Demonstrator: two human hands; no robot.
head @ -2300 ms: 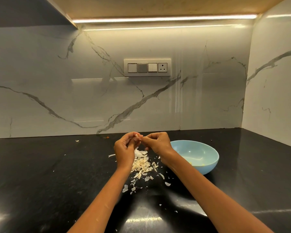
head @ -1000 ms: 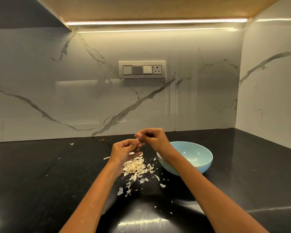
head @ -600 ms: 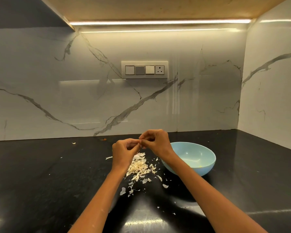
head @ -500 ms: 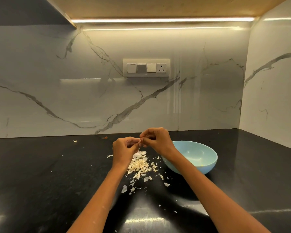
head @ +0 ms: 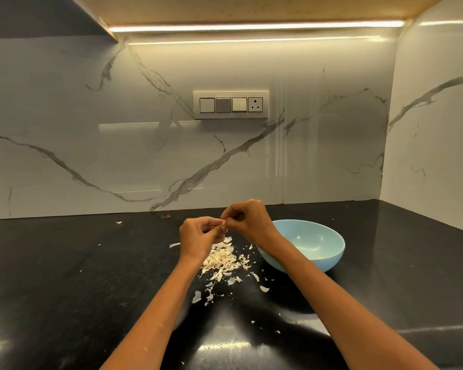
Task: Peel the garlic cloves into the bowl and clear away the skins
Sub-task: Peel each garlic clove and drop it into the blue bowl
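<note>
Garlic clove: pinched between curled fingers of left hand and right hand, above skins on counter, beside bowl; risk: slippery clove drops among skins

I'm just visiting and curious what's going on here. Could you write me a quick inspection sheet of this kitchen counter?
Surface: glossy black countertop, reflecting the strip light.
Job's things: light blue bowl right of the hands; garlic clove barely visible, pinched between both hands above the counter.
Clutter: pile of garlic skins below the hands, stray flakes scattered around it.
Hands: left hand and right hand meet fingertip to fingertip, fingers curled on the clove.
Cables: nothing seen.
Surroundings: marble-look backsplash, switch panel with socket, under-cabinet strip light.
</note>
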